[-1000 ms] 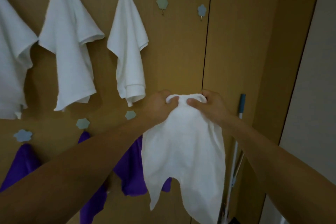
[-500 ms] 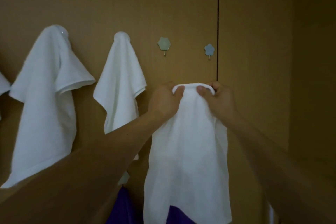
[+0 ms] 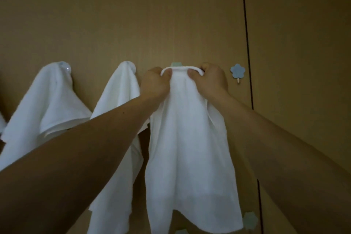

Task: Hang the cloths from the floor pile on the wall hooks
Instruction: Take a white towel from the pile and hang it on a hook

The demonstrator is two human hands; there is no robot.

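Observation:
A white cloth (image 3: 190, 148) hangs down from both my hands against the brown wall. My left hand (image 3: 154, 83) and my right hand (image 3: 210, 80) each pinch its bunched top edge, a hand's width apart. That edge sits right at a green flower-shaped hook (image 3: 176, 64), which is mostly hidden behind it. I cannot tell whether the cloth rests on the hook. An empty blue flower hook (image 3: 237, 71) is just right of my right hand.
Two white cloths (image 3: 45, 108) (image 3: 121, 97) hang on hooks to the left. A dark vertical panel seam (image 3: 247, 43) runs down the wall at the right. Two more pale flower hooks (image 3: 250, 220) (image 3: 181, 232) show low in the frame.
Both hands have lifted the white cloth up the wall, from below the hook row to the green hook's height. My view has tilted upward, so the purple cloths have left the frame.

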